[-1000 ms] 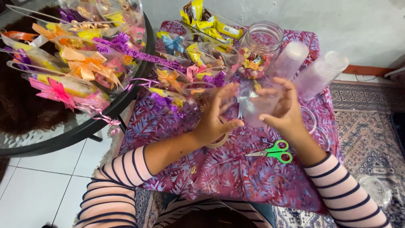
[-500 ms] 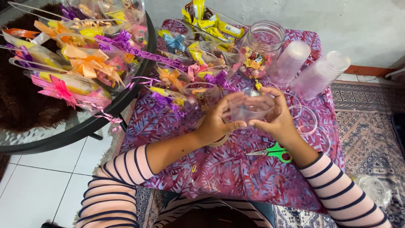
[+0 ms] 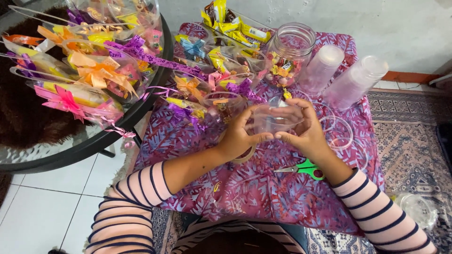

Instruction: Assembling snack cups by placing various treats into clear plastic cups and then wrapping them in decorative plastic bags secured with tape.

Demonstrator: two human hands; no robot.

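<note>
Both my hands hold a clear plastic cup (image 3: 275, 120) above a purple patterned cloth (image 3: 263, 188). My left hand (image 3: 238, 136) grips its left side, thumb under the rim. My right hand (image 3: 306, 129) wraps the right side, fingers curled over the top. Green-handled scissors (image 3: 301, 168) lie on the cloth just under my right wrist. A roll of tape (image 3: 245, 155) sits partly hidden beneath my left hand.
Filled cups tied with ribbon bows (image 3: 188, 87) crowd the cloth's far side. A glass jar of sweets (image 3: 289, 51) and two stacks of clear cups (image 3: 355, 82) stand behind. Loose clear lids (image 3: 336, 127) lie right. A round glass table (image 3: 80, 146) with wrapped gifts stands left.
My hands have drawn together around the clear cup and lowered it slightly toward me; earlier the fingers were spread wider around it.
</note>
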